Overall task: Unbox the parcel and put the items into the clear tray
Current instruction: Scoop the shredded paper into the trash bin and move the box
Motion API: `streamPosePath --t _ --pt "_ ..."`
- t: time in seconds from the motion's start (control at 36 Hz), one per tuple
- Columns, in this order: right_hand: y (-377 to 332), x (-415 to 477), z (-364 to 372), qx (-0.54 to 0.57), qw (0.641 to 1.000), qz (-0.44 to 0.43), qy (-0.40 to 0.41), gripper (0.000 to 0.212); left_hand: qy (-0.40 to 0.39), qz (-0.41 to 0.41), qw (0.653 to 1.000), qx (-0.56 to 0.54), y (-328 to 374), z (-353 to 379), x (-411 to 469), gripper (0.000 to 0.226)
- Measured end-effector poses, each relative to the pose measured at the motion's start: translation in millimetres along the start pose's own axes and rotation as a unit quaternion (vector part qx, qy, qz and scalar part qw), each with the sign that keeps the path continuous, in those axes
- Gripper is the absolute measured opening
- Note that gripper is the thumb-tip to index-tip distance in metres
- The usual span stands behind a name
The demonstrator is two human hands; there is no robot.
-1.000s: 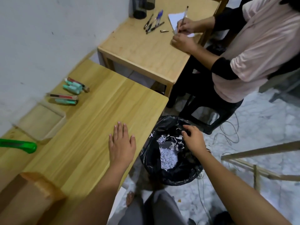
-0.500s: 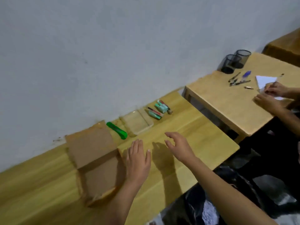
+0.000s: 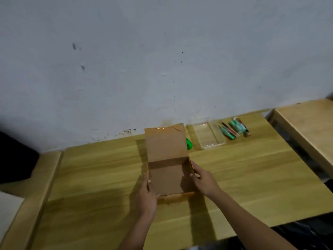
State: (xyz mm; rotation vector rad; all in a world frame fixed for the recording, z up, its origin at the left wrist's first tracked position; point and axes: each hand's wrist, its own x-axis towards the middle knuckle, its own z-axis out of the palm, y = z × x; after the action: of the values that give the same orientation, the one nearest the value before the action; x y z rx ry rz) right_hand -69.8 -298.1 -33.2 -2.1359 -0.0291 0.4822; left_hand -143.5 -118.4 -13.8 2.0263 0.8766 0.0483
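A brown cardboard box (image 3: 166,177) stands open on the wooden table (image 3: 252,177), its lid flap raised toward the wall; the inside looks bare. My left hand (image 3: 146,193) grips the box's left wall and my right hand (image 3: 202,178) grips its right wall. The clear tray (image 3: 210,135) sits near the wall to the box's right, with nothing visible in it. Several small green and red items (image 3: 234,129) lie on the table just right of the tray.
A green-handled tool (image 3: 189,143) lies between box and tray, partly hidden by the lid. A second wooden table (image 3: 310,127) stands to the right. A black bin bag (image 3: 306,231) sits below the table's right edge. A dark object (image 3: 16,159) is at far left.
The view swung from the bin and the seated person back to the table. My right hand left the bin bag; both hands moved onto the box and now hold its sides.
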Motion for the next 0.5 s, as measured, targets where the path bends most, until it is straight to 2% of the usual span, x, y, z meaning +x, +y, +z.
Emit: streamPosePath --t 0.06,0.11,0.19,0.28,0.39,0.5 --pt "9.3 -5.1 -19.0 0.028 0.999 -0.006 0.036 0.051 0.007 0.034 0.999 -0.032 12.6 10.7 -4.9 0.04" --pt "19.4 -16.2 -47.5 0.085 0.994 -0.011 0.074 0.047 -0.022 0.062 0.995 -0.078 31.1 27.4 -11.9 0.039" --pt "40.2 -44.3 -99.0 0.143 0.978 0.007 0.149 0.04 -0.098 0.109 0.982 -0.118 61.6 60.0 -27.7 0.037" --pt "70.5 -86.9 -147.6 0.146 0.957 0.034 0.248 0.036 -0.185 0.168 0.963 -0.1 91.3 101.7 -53.8 0.037" --pt "116.4 -158.1 -193.1 0.11 0.911 0.103 0.383 0.032 -0.29 0.25 0.923 -0.04 122.8 155.7 -111.0 0.038" --pt "162.8 -243.4 -215.2 0.148 0.863 0.173 0.451 0.031 -0.431 0.292 0.854 0.006 129.4 210.1 -173.8 0.043"
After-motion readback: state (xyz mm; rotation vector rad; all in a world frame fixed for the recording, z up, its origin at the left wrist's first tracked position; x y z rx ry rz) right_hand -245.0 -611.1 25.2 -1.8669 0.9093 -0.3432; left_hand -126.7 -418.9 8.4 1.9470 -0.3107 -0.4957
